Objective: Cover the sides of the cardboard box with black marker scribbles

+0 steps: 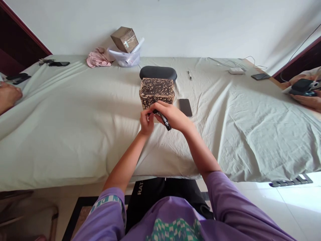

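Note:
A small cardboard box [156, 86], its top and front covered in black looping scribbles, stands in front of me on the cloth. My right hand [173, 113] grips a black marker [166, 123], whose tip end points toward the box's front. Close against the box's lower left front is my left hand [146, 123], fingers pinched together. A small dark bit shows at those fingers, too hidden to name. Directly behind the box lies a black oval case [157, 71]. To its right rests a dark phone [185, 107].
A pale cloth [75, 134] covers the table. Toward the wall are a pink cloth [98, 57], a plastic basin [125, 61] with a brown box [124, 39], a pen [190, 75] and a white device [236, 71]. Other people's hands show at left [8, 96] and right [308, 100].

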The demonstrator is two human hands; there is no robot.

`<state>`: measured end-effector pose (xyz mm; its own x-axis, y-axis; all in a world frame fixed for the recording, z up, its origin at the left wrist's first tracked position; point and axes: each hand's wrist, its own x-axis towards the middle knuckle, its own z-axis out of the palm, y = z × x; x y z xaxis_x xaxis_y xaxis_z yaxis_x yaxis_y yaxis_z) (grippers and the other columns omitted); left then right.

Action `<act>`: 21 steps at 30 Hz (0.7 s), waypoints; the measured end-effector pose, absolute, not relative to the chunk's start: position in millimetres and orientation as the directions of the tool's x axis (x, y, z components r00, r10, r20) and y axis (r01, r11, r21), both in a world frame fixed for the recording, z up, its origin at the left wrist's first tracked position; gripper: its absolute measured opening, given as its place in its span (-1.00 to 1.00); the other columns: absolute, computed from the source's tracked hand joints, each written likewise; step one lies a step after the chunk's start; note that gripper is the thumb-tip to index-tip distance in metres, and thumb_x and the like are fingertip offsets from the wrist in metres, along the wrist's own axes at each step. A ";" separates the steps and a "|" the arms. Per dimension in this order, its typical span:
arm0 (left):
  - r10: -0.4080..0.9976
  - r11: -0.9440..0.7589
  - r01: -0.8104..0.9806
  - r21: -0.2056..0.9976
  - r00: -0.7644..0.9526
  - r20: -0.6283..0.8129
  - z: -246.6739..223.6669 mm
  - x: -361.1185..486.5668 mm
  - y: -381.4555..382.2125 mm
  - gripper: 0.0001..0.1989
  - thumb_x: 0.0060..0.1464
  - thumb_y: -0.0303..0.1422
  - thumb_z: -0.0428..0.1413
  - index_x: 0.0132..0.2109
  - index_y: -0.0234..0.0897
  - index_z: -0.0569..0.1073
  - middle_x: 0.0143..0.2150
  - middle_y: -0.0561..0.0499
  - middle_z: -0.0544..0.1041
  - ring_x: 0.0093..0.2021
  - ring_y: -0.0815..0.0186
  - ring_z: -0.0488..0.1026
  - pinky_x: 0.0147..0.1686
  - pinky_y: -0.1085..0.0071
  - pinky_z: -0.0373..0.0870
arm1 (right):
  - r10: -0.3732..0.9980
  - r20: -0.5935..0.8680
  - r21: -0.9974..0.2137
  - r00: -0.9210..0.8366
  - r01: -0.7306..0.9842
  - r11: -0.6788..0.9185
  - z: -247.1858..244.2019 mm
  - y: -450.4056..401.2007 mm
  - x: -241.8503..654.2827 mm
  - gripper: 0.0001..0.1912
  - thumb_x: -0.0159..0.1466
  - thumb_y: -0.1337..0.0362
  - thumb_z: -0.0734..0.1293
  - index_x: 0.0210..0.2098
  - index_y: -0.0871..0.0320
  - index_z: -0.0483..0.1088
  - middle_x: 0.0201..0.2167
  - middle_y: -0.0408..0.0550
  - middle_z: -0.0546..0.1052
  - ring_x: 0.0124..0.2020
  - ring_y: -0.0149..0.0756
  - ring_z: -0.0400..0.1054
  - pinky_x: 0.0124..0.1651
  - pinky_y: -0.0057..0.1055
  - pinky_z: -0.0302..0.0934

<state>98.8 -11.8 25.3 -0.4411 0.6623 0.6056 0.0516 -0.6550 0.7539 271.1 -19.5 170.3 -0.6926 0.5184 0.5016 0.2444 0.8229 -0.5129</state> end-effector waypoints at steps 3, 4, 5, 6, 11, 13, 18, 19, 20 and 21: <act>0.761 -0.579 -0.258 0.774 -0.511 0.399 48.9 102.4 -9.9 -0.49 0.27 0.20 0.35 -0.13 -0.11 0.43 -0.39 0.13 0.44 -0.48 0.40 0.32 -0.43 0.46 0.29 | 0.631 0.572 -0.664 -0.523 0.156 0.731 173.1 -14.0 276.0 -0.72 0.54 -0.02 0.38 0.07 0.03 0.48 -0.19 -0.11 0.65 -0.20 -0.23 0.53 -0.08 -0.30 0.36; 0.806 -0.534 -0.376 0.757 -0.495 0.323 56.4 102.8 -9.5 -0.49 0.27 0.18 0.37 -0.16 -0.11 0.42 -0.47 0.17 0.35 -0.54 0.42 0.23 -0.49 0.49 0.19 | 0.688 0.553 -0.733 -0.471 0.118 0.670 173.8 -11.8 277.5 -0.65 0.56 -0.09 0.34 0.07 0.04 0.48 -0.31 -0.14 0.62 -0.29 -0.24 0.51 -0.13 -0.29 0.35; 0.845 -0.490 -0.468 0.736 -0.461 0.269 62.8 103.0 -9.5 -0.49 0.26 0.15 0.39 -0.20 -0.12 0.40 -0.53 0.21 0.27 -0.57 0.43 0.17 -0.53 0.50 0.12 | 0.739 0.510 -0.800 -0.440 0.072 0.595 174.2 -9.6 278.5 -0.60 0.57 -0.14 0.29 0.04 0.05 0.47 -0.42 -0.19 0.55 -0.38 -0.27 0.45 -0.21 -0.30 0.31; 0.871 -0.458 -0.522 0.720 -0.427 0.244 68.1 103.1 -9.9 -0.49 0.25 0.13 0.41 -0.24 -0.14 0.39 -0.57 0.23 0.19 -0.60 0.44 0.12 -0.55 0.51 0.09 | 0.777 0.457 -0.856 -0.432 0.023 0.516 174.2 -7.7 278.6 -0.59 0.57 -0.15 0.26 -0.02 0.05 0.46 -0.50 -0.23 0.47 -0.46 -0.31 0.37 -0.29 -0.32 0.26; 0.898 -0.429 -0.586 0.687 -0.359 0.254 77.2 106.0 -15.1 -0.46 0.21 0.07 0.47 -0.32 -0.17 0.38 -0.61 0.24 0.12 -0.63 0.46 0.13 -0.58 0.53 0.07 | 0.809 0.347 -0.935 -0.474 -0.103 0.340 170.9 -3.2 270.4 -0.75 0.41 0.10 0.41 -0.30 0.01 0.29 -0.58 -0.33 0.24 -0.56 -0.44 0.12 -0.46 -0.42 0.06; 0.897 -0.437 -0.587 0.681 -0.338 0.284 76.7 107.6 -16.3 -0.43 0.11 0.10 0.52 -0.33 -0.18 0.41 -0.60 0.24 0.15 -0.63 0.47 0.14 -0.59 0.53 0.07 | 0.800 0.356 -0.931 -0.482 -0.108 0.349 168.8 -3.4 265.4 -0.79 0.38 0.19 0.40 -0.32 0.02 0.29 -0.58 -0.33 0.26 -0.57 -0.45 0.15 -0.46 -0.43 0.08; 0.907 -0.417 -0.549 0.725 -0.298 0.297 72.1 111.4 -17.3 -0.40 0.06 0.18 0.51 -0.31 -0.18 0.44 -0.59 0.20 0.24 -0.65 0.46 0.17 -0.62 0.49 0.03 | 0.799 0.332 -0.940 -0.501 -0.107 0.323 153.7 -5.0 248.8 -0.88 0.33 0.30 0.34 -0.32 0.02 0.31 -0.60 -0.32 0.30 -0.58 -0.40 0.22 -0.47 -0.41 0.18; 0.908 -0.416 -0.540 0.732 -0.297 0.297 70.4 112.6 -17.7 -0.40 0.09 0.20 0.49 -0.31 -0.17 0.43 -0.60 0.21 0.23 -0.66 0.45 0.15 -0.63 0.48 0.02 | 0.808 0.325 -0.943 -0.492 -0.103 0.316 149.2 -5.4 244.7 -0.90 0.34 0.31 0.31 -0.32 0.02 0.31 -0.61 -0.31 0.30 -0.59 -0.39 0.22 -0.48 -0.41 0.20; 0.906 -0.420 -0.532 0.735 -0.299 0.301 68.3 114.1 -18.3 -0.40 0.11 0.22 0.46 -0.31 -0.16 0.42 -0.61 0.21 0.20 -0.66 0.44 0.13 -0.63 0.47 0.01 | 0.819 0.318 -0.945 -0.477 -0.093 0.312 144.9 -5.7 240.8 -0.89 0.35 0.33 0.28 -0.32 0.02 0.31 -0.60 -0.30 0.31 -0.59 -0.38 0.22 -0.48 -0.41 0.22; 0.903 -0.426 -0.526 0.736 -0.304 0.305 65.9 115.8 -18.9 -0.39 0.11 0.24 0.45 -0.31 -0.16 0.42 -0.61 0.21 0.19 -0.66 0.44 0.11 -0.64 0.47 -0.01 | 0.830 0.310 -0.948 -0.463 -0.079 0.310 141.3 -6.2 237.2 -0.87 0.37 0.34 0.26 -0.32 0.02 0.30 -0.59 -0.28 0.33 -0.59 -0.37 0.23 -0.49 -0.41 0.24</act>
